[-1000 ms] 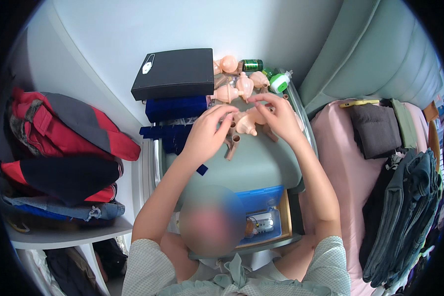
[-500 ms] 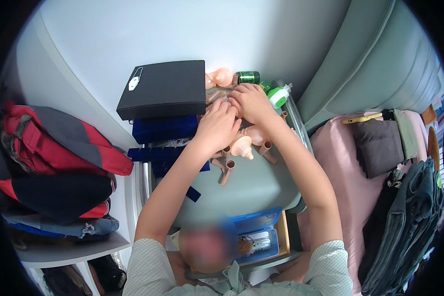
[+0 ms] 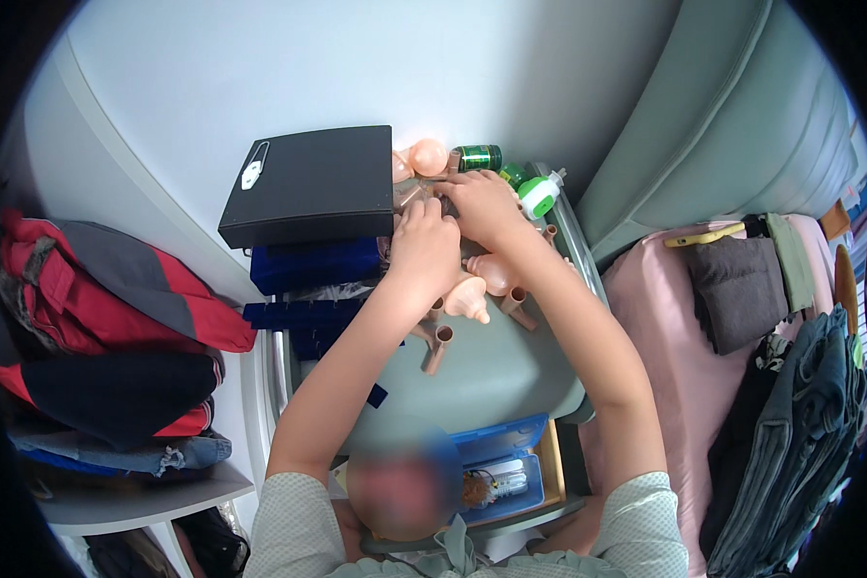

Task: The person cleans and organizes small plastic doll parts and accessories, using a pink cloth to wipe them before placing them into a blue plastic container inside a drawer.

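Note:
At the far end of the grey-green nightstand top (image 3: 482, 371), my left hand (image 3: 426, 249) is bent over with its fingers curled down. My right hand (image 3: 484, 204) reaches just beyond it, fingers bent among clear and tan pieces (image 3: 409, 196). Fingertips of both hands are partly hidden, and whatever they grip is too small to make out. Nearer me lie a peach squeeze bulb with a nozzle (image 3: 467, 300), a rounder translucent bulb (image 3: 492, 275), and short tan tubes (image 3: 438, 349). Another peach bulb (image 3: 429, 156) rests against the wall.
A black box (image 3: 308, 183) sits on dark blue velvet cases (image 3: 313, 265) at left. A green jar (image 3: 479, 157) and white-green bottle (image 3: 540, 197) stand at the back. Below, an open drawer holds a blue plastic case (image 3: 501, 482). Folded clothes (image 3: 737, 294) lie on the pink bed (image 3: 645, 279).
My hands have drawn slightly apart: the left has come a little back toward me, and its fingers have curled. The view has shifted slightly. The bulbs and tubes nearer me stay in place.

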